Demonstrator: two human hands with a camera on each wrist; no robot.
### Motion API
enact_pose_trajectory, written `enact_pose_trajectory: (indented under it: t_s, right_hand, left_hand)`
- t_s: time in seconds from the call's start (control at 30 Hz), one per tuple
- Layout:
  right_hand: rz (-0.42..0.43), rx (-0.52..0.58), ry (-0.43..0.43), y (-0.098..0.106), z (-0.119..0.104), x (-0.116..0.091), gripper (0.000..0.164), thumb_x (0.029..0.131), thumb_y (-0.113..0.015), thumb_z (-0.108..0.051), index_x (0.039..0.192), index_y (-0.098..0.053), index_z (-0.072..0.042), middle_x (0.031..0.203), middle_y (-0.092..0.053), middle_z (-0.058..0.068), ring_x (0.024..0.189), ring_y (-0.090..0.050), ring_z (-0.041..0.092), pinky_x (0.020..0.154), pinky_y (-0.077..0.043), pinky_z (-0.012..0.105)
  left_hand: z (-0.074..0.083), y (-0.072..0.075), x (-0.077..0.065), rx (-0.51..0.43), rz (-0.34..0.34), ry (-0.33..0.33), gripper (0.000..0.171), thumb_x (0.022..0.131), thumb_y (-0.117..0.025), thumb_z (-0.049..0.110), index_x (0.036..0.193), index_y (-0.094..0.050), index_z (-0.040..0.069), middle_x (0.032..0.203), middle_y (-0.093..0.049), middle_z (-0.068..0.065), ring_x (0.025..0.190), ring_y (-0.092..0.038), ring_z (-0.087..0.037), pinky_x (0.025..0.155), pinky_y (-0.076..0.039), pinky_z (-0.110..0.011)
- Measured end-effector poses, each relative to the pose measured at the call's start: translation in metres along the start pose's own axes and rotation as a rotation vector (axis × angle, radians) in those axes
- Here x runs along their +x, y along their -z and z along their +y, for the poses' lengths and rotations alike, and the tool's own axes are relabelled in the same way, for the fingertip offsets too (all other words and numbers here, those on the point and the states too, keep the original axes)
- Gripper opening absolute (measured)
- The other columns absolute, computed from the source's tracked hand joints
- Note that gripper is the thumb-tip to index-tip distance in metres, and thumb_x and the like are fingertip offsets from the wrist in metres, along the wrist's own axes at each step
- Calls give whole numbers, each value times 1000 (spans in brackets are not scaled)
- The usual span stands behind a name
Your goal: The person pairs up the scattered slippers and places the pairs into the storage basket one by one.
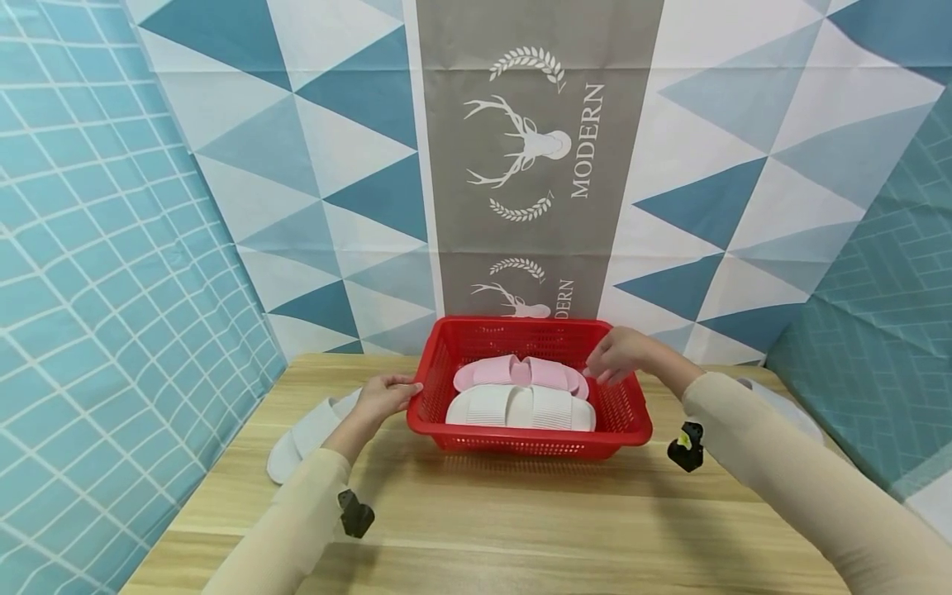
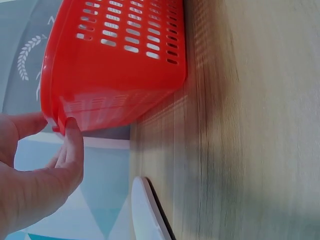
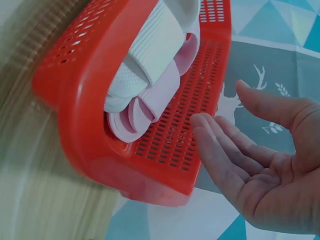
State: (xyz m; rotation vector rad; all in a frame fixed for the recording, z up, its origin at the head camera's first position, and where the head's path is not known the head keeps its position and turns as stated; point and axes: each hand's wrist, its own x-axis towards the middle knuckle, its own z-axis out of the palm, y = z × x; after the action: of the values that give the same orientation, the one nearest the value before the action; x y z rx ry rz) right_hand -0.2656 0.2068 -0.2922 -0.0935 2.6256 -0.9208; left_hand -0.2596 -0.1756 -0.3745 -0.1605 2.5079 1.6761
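Observation:
A red plastic basket [image 1: 521,442] with slotted walls stands on the wooden table. Inside it lie pink slippers [image 1: 492,372] at the back and white ribbed slippers [image 1: 487,405] in front. At the basket's left end, my left hand [image 1: 381,398] pinches the rim; in the left wrist view the thumb and fingertips sit on either side of the rim [image 2: 48,95]. My right hand [image 1: 623,351] hovers over the basket's right end, holding nothing. The right wrist view shows its fingers [image 3: 220,150] loosely extended, thumb apart, just beyond the basket's wall.
A pale slipper pair [image 1: 301,442] lies on the table [image 1: 476,529] to the left, partly behind my left arm. Another pale slipper [image 1: 788,405] is at the right, partly hidden by my right sleeve. A patterned curtain [image 1: 357,165] hangs right behind the basket.

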Motion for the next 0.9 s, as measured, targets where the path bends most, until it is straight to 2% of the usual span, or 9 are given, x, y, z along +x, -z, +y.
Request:
enact_pose_trajectory:
  t_s: [0.13, 0.27, 0.37, 0.47, 0.6, 0.7, 0.9]
  right_hand:
    - [54, 44, 30, 0, 8, -3, 46, 84, -72, -21, 120, -61, 6, 114, -66, 23, 82, -70, 17, 86, -58, 41]
    - [117, 52, 74, -1, 17, -7, 47, 85, -71, -22, 121, -61, 6, 115, -66, 24, 85, -71, 20, 85, -59, 42]
    - [177, 38, 117, -1, 23, -11, 44, 85, -71, -21, 118, -62, 7, 111, -67, 24, 83, -71, 21, 82, -60, 42]
    - [238, 24, 153, -2, 28, -15, 40, 84, -72, -20, 114, -64, 6, 107, -69, 24, 83, -70, 25, 78, -61, 41]
    - [317, -20, 173, -1, 37, -20, 38, 82, -74, -21, 111, -65, 4, 105, -69, 24, 88, -68, 32, 73, -61, 38]
    - [364, -67, 168, 3, 48, -22, 37, 83, -73, -21, 109, -65, 4, 103, -69, 24, 84, -67, 29, 70, -61, 35]
    - [401, -137, 137, 19, 78, -22, 32, 87, -67, -24, 102, -66, 5, 94, -71, 23, 74, -66, 19, 61, -56, 30]
  left_hand:
    - [-1, 6, -4, -61, 2, -24, 43, 95, -59, 20, 127, -52, -8, 123, -61, -26, 88, -70, -12, 97, -53, -41]
    - [-5, 14, -6, -49, 43, -66, 40, 94, -57, 17, 125, -53, -8, 118, -64, -27, 81, -67, -6, 87, -58, -33]
    - [-11, 21, -8, 21, 86, -99, 37, 94, -58, 17, 123, -56, -7, 116, -65, -27, 84, -67, -11, 80, -59, -28]
    - [-17, 28, -12, 137, 137, -135, 34, 94, -58, 18, 120, -58, -4, 113, -66, -25, 93, -67, -23, 78, -57, -28]
    - [-25, 38, -17, 287, 203, -163, 32, 94, -59, 21, 116, -61, -2, 112, -67, -22, 105, -63, -32, 85, -52, -36]
    - [-31, 44, -19, 334, 230, -176, 32, 93, -59, 21, 116, -61, -2, 113, -67, -22, 108, -61, -34, 90, -51, -43]
    - [-44, 57, -22, 416, 259, -219, 32, 91, -59, 17, 116, -59, -4, 113, -65, -24, 107, -61, -37, 92, -51, -48]
